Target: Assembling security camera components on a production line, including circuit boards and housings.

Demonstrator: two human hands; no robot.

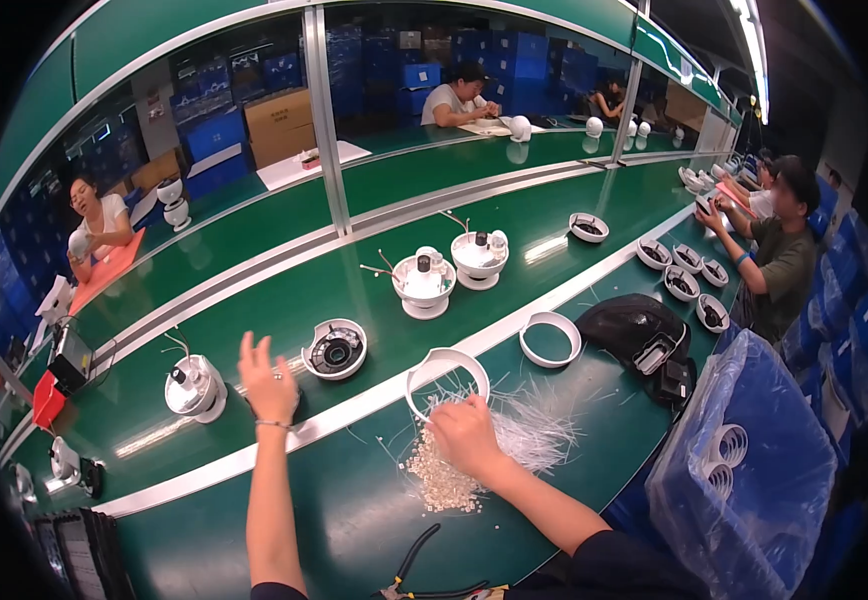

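My right hand [466, 437] grips the lower rim of a white plastic ring [482, 372], tilted above the near worktop. Under that hand lie a pile of small cream-coloured pieces [442, 482] and a heap of thin clear strips [534, 425]. My left hand [269, 385] is raised over the green belt, its fingers apart. To its left stands a white dome-camera body [194, 388] with wires sticking up; to its right lies a white round housing with a black centre [336, 350]. Something dark behind my left hand is mostly hidden.
Another white ring [550, 340] lies beside a black bag [636, 335]. Two white camera bodies [422, 285] stand farther along the belt. Pliers [416, 555] lie at the near edge. A plastic-lined blue bin [764, 470] stands at right. A co-worker [782, 245] works beyond it.
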